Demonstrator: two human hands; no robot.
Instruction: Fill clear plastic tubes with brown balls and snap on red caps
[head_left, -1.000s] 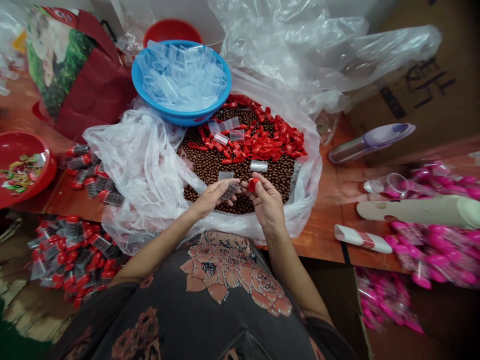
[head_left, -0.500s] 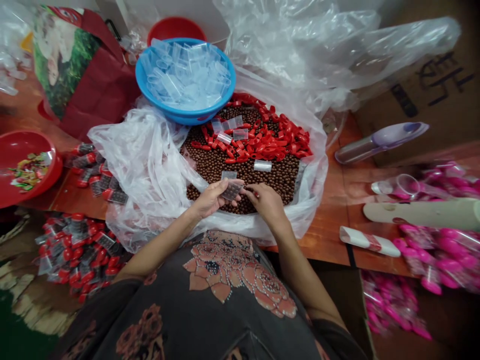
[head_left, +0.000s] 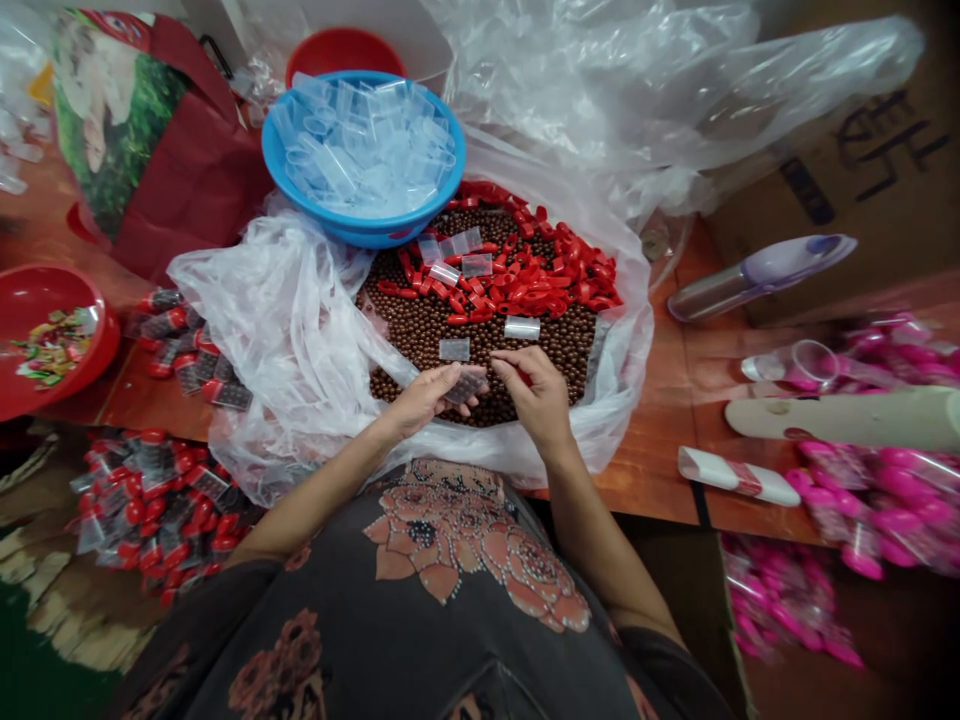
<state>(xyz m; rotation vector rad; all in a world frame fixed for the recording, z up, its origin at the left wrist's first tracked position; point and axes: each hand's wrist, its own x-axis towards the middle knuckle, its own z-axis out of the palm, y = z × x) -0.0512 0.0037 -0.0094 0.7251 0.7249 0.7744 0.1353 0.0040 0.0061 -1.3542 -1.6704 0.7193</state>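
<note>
My left hand (head_left: 426,400) is closed round a clear plastic tube (head_left: 466,385) that is filled with brown balls and lies tilted across the fingers. Just to its right, my right hand (head_left: 536,392) is bent inward with thumb and forefinger close together. A bit of a red cap (head_left: 526,379) shows inside its fingers. Both hands hover over a heap of small brown balls (head_left: 420,320) in an open white plastic bag (head_left: 626,370). Loose red caps (head_left: 540,285) lie on the balls, with several unfilled clear tubes, one of them (head_left: 454,349) just beyond my left hand.
A blue bowl (head_left: 274,165) of clear tubes stands at the bag's far left. Filled red-capped tubes (head_left: 150,500) are piled at left, near a red bowl (head_left: 105,345) with colourful wrappers. Pink-capped items (head_left: 900,490), a lilac-handled scoop (head_left: 757,275) and a cardboard box (head_left: 847,230) occupy the right.
My right hand has drawn slightly away from the tube's end and turned, so the red cap in its fingers shows. My left hand still holds the filled tube. The view has shifted slightly.
</note>
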